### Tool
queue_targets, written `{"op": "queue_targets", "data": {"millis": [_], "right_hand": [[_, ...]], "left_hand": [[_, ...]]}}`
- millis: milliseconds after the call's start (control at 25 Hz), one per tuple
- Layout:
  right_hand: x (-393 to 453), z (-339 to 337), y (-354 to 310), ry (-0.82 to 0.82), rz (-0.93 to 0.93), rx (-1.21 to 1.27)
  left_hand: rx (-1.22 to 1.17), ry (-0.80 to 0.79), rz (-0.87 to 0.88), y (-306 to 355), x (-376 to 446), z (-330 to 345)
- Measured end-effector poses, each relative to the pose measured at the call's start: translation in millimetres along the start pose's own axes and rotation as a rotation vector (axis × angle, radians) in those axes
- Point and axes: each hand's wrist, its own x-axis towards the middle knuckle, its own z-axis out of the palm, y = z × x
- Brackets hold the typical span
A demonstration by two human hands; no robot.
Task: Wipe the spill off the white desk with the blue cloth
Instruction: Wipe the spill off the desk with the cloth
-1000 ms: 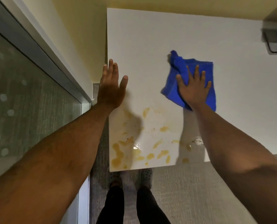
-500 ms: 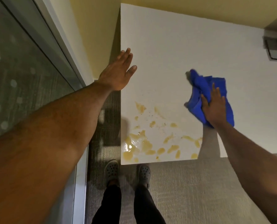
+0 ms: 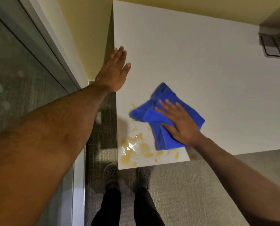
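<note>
The white desk surface (image 3: 193, 54) is seen from above, its near left corner closest to the person. A yellow-brown spill (image 3: 132, 147) is spread over that near left corner as one glossy puddle with smaller drops trailing to the right along the near edge.

The blue cloth (image 3: 160, 111) is bunched and lies flat on the surface, just beyond the puddle and to its right; its near and left edges overlap the upper part of the spill. Some drops remain uncovered below the cloth and at its left.

The right hand (image 3: 180, 123) is pressed palm down on top of the cloth, fingers (image 3: 165, 101) spread and pointing toward the far left. The grip is flat and apart; the cloth is held down by pressure, not pinched between fingers.

The left hand (image 3: 114, 72) is stretched out at the left edge of the surface, fingers straight and together, thumb out, nothing held. Whether the palm touches the edge cannot be told.

Two grey perforated shoes (image 3: 110, 172) and dark trousers are seen on grey carpet (image 3: 185, 193) just below the near edge. A glass panel in a metal frame (image 3: 21, 79) is noted at the left, and a yellow wall behind.
</note>
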Motion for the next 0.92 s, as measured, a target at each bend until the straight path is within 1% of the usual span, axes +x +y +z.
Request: {"op": "queue_targets", "data": {"millis": [40, 160, 200, 240, 280, 360, 480, 560, 600, 680, 760, 800, 880, 920], "right_hand": [[-6, -7, 18, 0.036, 0.067, 0.032], [21, -25, 63, 0.181, 0.446, 0.033], [40, -28, 70, 0.184, 0.51, 0.005], [59, -27, 70, 0.17, 0.532, -0.036], [77, -23, 63, 0.155, 0.521, -0.07], [97, -13, 33, 0.13, 0.438, -0.098], [74, 3, -18, 0.051, 0.161, -0.14], [40, 8, -28, -0.003, -0.011, -0.126], [28, 6, -21, -0.003, -0.023, -0.088], [22, -3, 1, 0.049, 0.094, -0.037], [41, -12, 13, 0.075, 0.226, -0.081], [55, -12, 11, 0.068, 0.25, -0.11], [84, -4, -17, 0.039, 0.199, -0.138], [92, 1, -35, 0.023, 0.121, -0.142]], "left_hand": [[0.02, -0.026, -0.003, -2, 1, -1], [0.08, -0.079, 0.011, -7, 1, -1], [0.095, -0.082, 0.018, -8, 1, 0], [0.112, -0.075, 0.024, -8, 1, 0], [0.133, -0.058, 0.027, -7, 2, 1], [0.174, -0.011, 0.027, -5, 0, 3], [0.172, -0.01, 0.025, -2, -1, -1], [0.185, -0.026, 0.019, -2, -1, -5], [0.196, -0.041, 0.018, -2, -1, -7], [0.205, -0.078, 0.03, -2, 1, -8], [0.198, -0.119, 0.032, -3, 4, -8], [0.179, -0.141, 0.032, -5, 7, -9], [0.131, -0.182, 0.012, -8, 13, -10], [0.112, -0.199, 0.004, -9, 16, -11]]}}
